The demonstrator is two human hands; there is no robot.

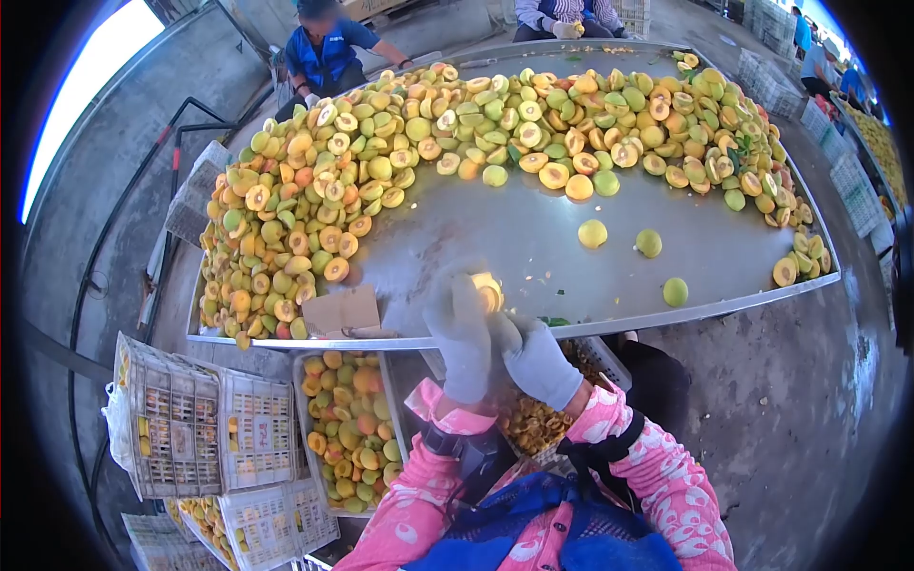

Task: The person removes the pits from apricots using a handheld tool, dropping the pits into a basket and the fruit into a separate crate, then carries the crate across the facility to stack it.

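My left hand (459, 328), in a pale grey glove and blurred by motion, is closed around a yellow peach half (488, 292) just above the near edge of the metal table (533, 252). Close beside it is my right hand (540, 362), also gloved, its fingers curled toward the fruit. Anything it grips is hidden. A broad heap of halved peaches (371, 143), green to orange, curves along the table's far and left sides. Apart from the heap lie a few loose peaches (592, 233). A piece of brown cardboard (341, 311) rests at the near left edge.
Below the table stand a crate of peaches (352, 428) and a container of brown scraps (538, 423). White plastic crates (257, 428) are stacked at left. Across the table sit a person in blue (328, 52) and another in striped sleeves (562, 17).
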